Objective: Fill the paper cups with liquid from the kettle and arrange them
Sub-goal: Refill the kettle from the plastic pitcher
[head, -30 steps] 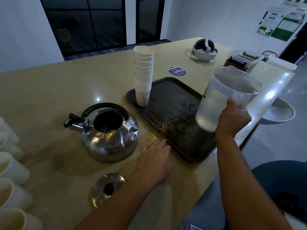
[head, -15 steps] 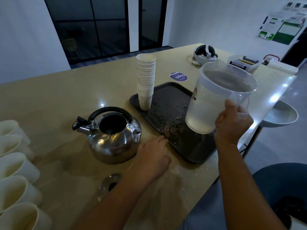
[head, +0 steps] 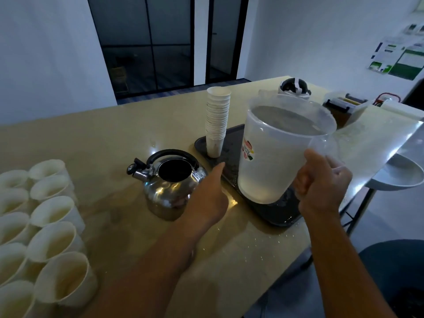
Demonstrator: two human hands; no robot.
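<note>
From the head camera, the only view I have, my right hand point(head: 321, 182) is wrapped round the handle of the clear plastic jug point(head: 282, 148), fingers curled tight, carrying it in the air above the near end of the dark tray point(head: 231, 134). The jug looks close to full, with the water line not far under the rim. My left hand point(head: 207, 198) reaches out with straight fingers beside the steel kettle point(head: 172, 184), holding nothing; whether it touches the kettle's flank I cannot tell in this dim light.

The kettle stands on the table point(head: 103, 138) just left of the tray with its mouth uncovered. I judge the step in hand is refilling it. That mouth is narrow against the jug's wide lip, and the black handle arches over it, so a fast tip would likely sheet water over the kettle's shoulder. The table is already speckled with drops, so the kettle could slide if my left hand nudges it.

The stack of paper cups point(head: 216, 125) stands on the tray's far corner, near the jug's path; a sideways swing could topple it. The filled cups point(head: 54, 207) sit grouped at the left edge, well apart from all this.
</note>
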